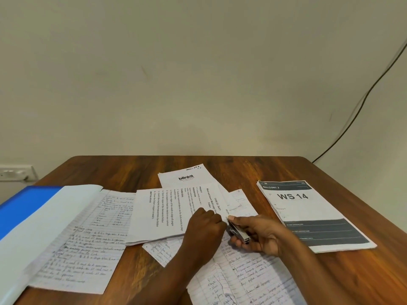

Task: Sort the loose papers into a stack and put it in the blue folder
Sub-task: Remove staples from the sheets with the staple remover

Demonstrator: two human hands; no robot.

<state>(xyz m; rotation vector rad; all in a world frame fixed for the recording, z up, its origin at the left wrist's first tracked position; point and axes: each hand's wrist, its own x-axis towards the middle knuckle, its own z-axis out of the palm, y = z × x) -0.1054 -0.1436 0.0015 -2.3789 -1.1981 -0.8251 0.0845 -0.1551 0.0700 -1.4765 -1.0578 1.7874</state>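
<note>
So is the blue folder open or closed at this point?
Open. The blue folder lies spread at the table's left edge, its pale inner face up, with a handwritten sheet overlapping it. No papers are visibly inside.

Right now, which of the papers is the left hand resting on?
The printed task sheet at centre, with sideways typed lines. The left hand lies on its near right corner; the others are handwritten lined pages, the blinkit sheet and the WS 14 stack.

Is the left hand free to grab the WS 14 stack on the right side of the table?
Probably not directly. The left hand rests on the typed sheet, and the right hand, holding a stapler, lies between it and the WS 14 stack.
</note>
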